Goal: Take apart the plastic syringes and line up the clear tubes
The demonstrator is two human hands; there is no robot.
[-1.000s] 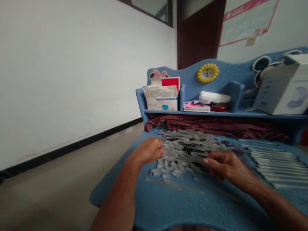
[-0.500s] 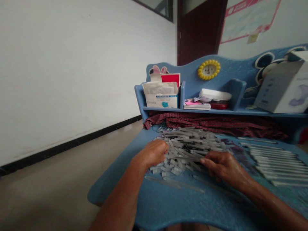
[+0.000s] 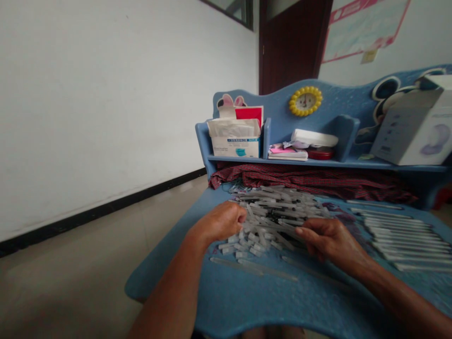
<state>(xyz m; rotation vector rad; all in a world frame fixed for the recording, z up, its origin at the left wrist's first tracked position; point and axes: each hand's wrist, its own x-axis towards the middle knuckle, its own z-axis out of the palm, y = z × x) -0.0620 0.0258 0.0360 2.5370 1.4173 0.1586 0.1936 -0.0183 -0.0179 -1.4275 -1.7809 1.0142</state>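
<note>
A heap of clear plastic pen parts [image 3: 270,207], barrels and short caps with some dark pieces among them, covers the middle of the blue desk [image 3: 240,301]. At the heap's left edge my left hand [image 3: 226,220] is closed, its fingertips turned away, so what it holds cannot be made out. My right hand [image 3: 325,238] pinches the end of a clear pen barrel [image 3: 282,229] between thumb and forefinger over the heap's right side. Several loose clear barrels [image 3: 254,269] lie in front of the heap.
Right of my right hand lies a row of pens [image 3: 409,240] side by side. Behind the heap is a rolled checked cloth [image 3: 310,181]. The desk's shelf [image 3: 318,163] carries a mask box [image 3: 236,146], papers and a white carton [image 3: 411,127]. A white wall stands left.
The whole view has shifted slightly. My right hand has moved a little away from my left hand, still pinching the barrel. The left hand stays closed at the heap's edge.
</note>
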